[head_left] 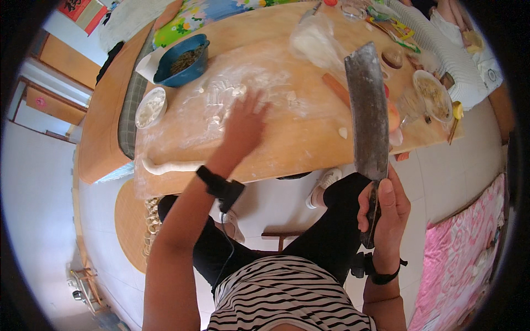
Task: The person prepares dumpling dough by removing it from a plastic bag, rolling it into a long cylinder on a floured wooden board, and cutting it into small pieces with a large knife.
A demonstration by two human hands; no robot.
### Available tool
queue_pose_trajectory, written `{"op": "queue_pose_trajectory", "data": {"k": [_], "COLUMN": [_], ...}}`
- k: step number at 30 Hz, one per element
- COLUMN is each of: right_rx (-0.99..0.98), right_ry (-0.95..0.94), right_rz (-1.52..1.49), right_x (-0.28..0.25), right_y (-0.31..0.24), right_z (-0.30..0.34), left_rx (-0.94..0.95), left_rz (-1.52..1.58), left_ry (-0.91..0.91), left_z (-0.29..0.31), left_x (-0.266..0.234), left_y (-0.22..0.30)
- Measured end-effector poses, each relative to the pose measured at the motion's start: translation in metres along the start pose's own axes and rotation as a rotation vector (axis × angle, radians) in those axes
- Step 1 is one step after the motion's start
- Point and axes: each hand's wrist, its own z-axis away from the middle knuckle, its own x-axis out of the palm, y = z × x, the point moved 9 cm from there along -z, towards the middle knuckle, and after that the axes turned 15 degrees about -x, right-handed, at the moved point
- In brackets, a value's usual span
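A wooden table [309, 149] carries flour [190, 96] around and beyond the left hand [247, 118], with small dough pieces [239, 90] by its fingers. Left of that hand, nearer the body, lies a dough roll [174, 166]; a white bowl [163, 112] stands left, a blue bowl [190, 76] farther beyond. Well past the right hand [393, 207] lies a plastic bag [317, 41].

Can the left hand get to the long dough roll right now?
Probably yes: the left hand is open over the floury board, and the dough roll lies nearby along the edge, with nothing seen standing between them.
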Motion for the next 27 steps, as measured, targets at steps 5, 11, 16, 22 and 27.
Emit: {"op": "queue_pose_trajectory", "data": {"k": [5,11,16,22,27], "right_rx": [-0.033,-0.054,-0.038,-0.054,-0.048], "right_ry": [-0.035,0.035,0.035,-0.034,-0.035], "right_rz": [0.017,0.055,0.060,0.025,0.044], "right_x": [0.008,-0.007,-0.008,0.007,0.009], "right_y": [-0.006,-0.015,-0.010,-0.008,-0.007], "right_z": [0.000,0.007,0.001,0.000,0.002], "left_rx": [0.457,0.389,0.041,-0.180,-0.294], "left_rz": [0.380,0.290,-0.209,-0.407,-0.300], "left_ry": [-0.023,0.018,0.062,-0.092,0.030], "left_z": [0.012,-0.010,-0.037,-0.008,0.011], "left_x": [0.007,0.028,0.056,0.038,0.001], "left_y": [0.160,0.162,0.015,-0.136,-0.163]}}
